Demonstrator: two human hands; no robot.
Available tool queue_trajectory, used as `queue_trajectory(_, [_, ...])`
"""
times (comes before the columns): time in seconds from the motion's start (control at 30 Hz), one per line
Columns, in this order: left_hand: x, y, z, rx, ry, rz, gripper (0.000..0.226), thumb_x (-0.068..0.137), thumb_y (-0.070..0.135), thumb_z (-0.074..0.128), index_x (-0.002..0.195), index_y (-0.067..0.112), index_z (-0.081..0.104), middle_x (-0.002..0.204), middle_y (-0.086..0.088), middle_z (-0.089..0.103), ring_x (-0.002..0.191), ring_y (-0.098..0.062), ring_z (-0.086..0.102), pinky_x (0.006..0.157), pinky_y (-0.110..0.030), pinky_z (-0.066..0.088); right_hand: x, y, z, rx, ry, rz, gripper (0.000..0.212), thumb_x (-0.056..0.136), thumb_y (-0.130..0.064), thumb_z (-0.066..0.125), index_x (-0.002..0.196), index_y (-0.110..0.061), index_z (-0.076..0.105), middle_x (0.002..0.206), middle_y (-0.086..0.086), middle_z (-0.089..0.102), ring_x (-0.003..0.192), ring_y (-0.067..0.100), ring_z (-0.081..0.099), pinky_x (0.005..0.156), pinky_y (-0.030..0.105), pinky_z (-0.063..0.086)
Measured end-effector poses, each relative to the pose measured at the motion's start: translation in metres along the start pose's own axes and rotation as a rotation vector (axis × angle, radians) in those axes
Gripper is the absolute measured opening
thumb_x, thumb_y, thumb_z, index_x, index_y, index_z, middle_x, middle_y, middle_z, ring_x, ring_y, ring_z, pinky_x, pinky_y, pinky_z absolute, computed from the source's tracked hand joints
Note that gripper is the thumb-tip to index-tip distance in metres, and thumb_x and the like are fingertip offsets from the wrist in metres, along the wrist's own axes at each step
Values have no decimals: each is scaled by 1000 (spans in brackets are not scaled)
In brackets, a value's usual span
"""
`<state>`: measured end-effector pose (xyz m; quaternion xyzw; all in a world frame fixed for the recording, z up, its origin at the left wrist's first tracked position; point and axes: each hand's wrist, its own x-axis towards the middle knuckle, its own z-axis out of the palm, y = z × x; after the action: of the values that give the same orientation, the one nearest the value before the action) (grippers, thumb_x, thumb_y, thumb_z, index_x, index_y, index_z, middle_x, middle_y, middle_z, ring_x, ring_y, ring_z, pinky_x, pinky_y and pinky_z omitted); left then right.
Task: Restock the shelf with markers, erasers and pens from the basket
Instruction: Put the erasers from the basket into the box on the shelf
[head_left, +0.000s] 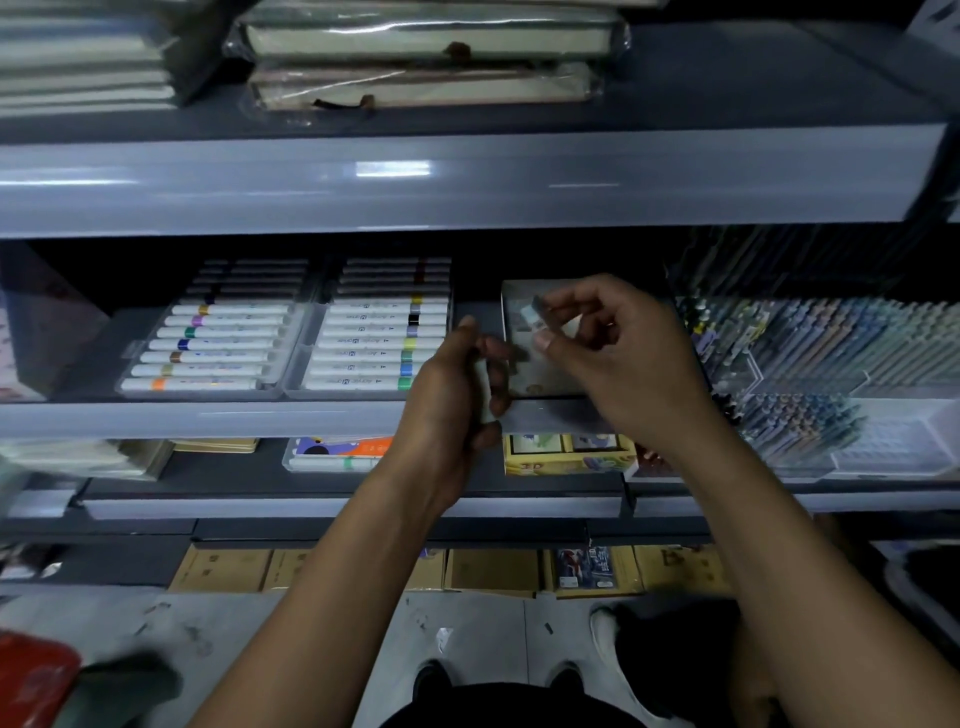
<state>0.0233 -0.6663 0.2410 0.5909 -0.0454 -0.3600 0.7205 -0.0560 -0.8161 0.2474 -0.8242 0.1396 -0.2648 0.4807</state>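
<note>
White-and-blue eraser (532, 315) pinched between thumb and fingertips (545, 340) of right hand (618, 358), held just above small open box (540, 338) on middle shelf (208, 418). Left hand (452, 395) curled round further pale erasers (485, 387), blurred, count not readable; held just left of box, at shelf edge.

Step in hand, judged: placing erasers one at a time into box. To do well: lower into box before releasing pinch; lay flat, aligned with box walls; keep left-hand stock close for next transfer.

Further left of fingers: two clear trays of acrylic markers (363, 343), caps mixed colours. Right of fingers: clear racks of pens (810, 338), upright. Below wrists: lower shelf with boxed goods. Red basket corner (31, 675) far below left, blurred.
</note>
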Motion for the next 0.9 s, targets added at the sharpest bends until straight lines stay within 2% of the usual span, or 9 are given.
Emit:
queue_trajectory(0.1, [8, -9, -1, 250, 77, 179, 26, 101, 15, 58, 78, 22, 67, 59, 9, 52, 50, -10, 42, 42, -20, 29, 17, 14, -16, -132, 20, 33, 23, 87, -26, 81, 104, -38, 71, 94, -21, 70, 70, 0, 54, 68, 21, 50])
queue_trajectory(0.2, [16, -19, -6, 617, 112, 458, 11, 97, 10, 69, 91, 19, 74, 81, 12, 73, 75, -4, 67, 64, -25, 51, 35, 31, -25, -357, -9, 44, 23, 87, -25, 81, 109, -27, 75, 87, -23, 65, 71, -10, 55, 66, 10, 41])
queue_trajectory(0.27, [19, -25, -10, 795, 93, 555, 8, 95, 15, 73, 97, 22, 75, 87, 13, 72, 80, 0, 66, 66, -19, 50, 44, 38, -26, -506, -51, 31, 25, 88, -23, 80, 113, -21, 75, 93, -15, 69, 76, -9, 57, 69, 7, 40])
queue_trajectory(0.37, [22, -32, -14, 945, 79, 604, 10, 96, 21, 72, 102, 27, 77, 83, 16, 68, 75, 5, 62, 59, -6, 39, 54, 45, -24, -678, -140, -5, 31, 90, -21, 77, 120, -19, 73, 117, 0, 73, 104, 18, 67, 87, 23, 47])
queue_trajectory(0.43, [23, -35, -14, 990, 83, 624, 11, 98, 23, 71, 105, 27, 78, 83, 13, 67, 73, 3, 62, 59, -5, 38, 59, 45, -20, -773, -195, -12, 33, 92, -23, 74, 125, -20, 71, 127, 3, 70, 115, 26, 65, 96, 35, 54])
queue_trajectory(0.5, [23, -34, -15, 996, 81, 621, 13, 99, 21, 69, 107, 27, 77, 86, 11, 68, 72, 3, 61, 60, -6, 39, 62, 43, -16, -862, -227, -20, 32, 92, -21, 71, 124, -20, 70, 127, 6, 70, 114, 30, 65, 94, 40, 55])
queue_trajectory(0.63, [22, -32, -14, 983, 76, 606, 14, 99, 19, 68, 106, 27, 78, 91, 9, 72, 78, -3, 63, 63, -6, 41, 64, 38, -9, -994, -220, -18, 22, 87, -11, 70, 109, -15, 73, 112, 11, 73, 100, 34, 68, 83, 39, 57])
queue_trajectory(0.77, [22, -32, -14, 973, 75, 599, 15, 99, 19, 68, 105, 28, 78, 90, 12, 70, 78, 6, 61, 64, -5, 41, 64, 34, -6, -1024, -220, -10, 22, 85, -7, 68, 106, -13, 74, 108, 13, 73, 97, 35, 68, 82, 39, 58])
queue_trajectory(0.9, [22, -32, -14, 977, 84, 618, 14, 99, 19, 68, 104, 28, 78, 90, 10, 72, 74, -1, 61, 62, -7, 42, 61, 30, -4, -1001, -208, -13, 21, 86, -16, 67, 104, -11, 74, 107, 13, 74, 96, 35, 68, 82, 40, 58])
